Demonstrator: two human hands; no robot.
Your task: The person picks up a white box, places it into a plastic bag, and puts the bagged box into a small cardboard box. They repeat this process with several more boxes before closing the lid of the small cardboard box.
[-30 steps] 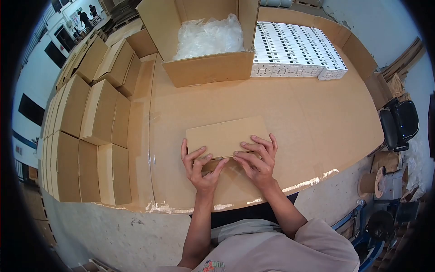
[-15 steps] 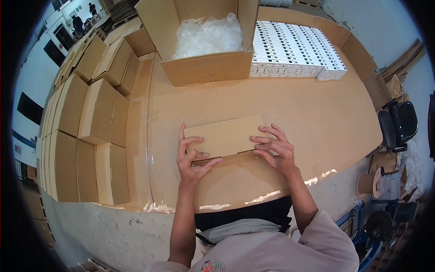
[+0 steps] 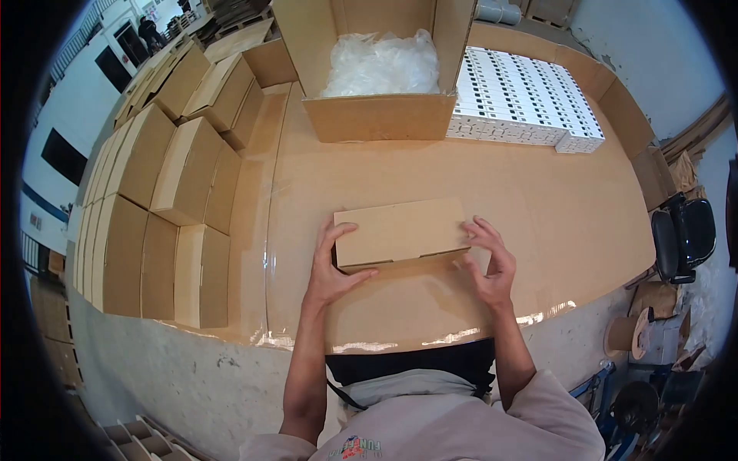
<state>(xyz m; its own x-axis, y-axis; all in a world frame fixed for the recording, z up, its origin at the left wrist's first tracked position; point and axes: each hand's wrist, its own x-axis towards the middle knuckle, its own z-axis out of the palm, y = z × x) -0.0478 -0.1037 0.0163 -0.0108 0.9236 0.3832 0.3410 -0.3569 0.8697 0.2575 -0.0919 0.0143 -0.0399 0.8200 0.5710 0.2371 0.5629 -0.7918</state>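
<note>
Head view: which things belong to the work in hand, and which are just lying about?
In hand: box, gripped at its ends by left hand and right hand.
Lying about: open carton holding plastic; white packs; stacked cartons; chair.
</note>
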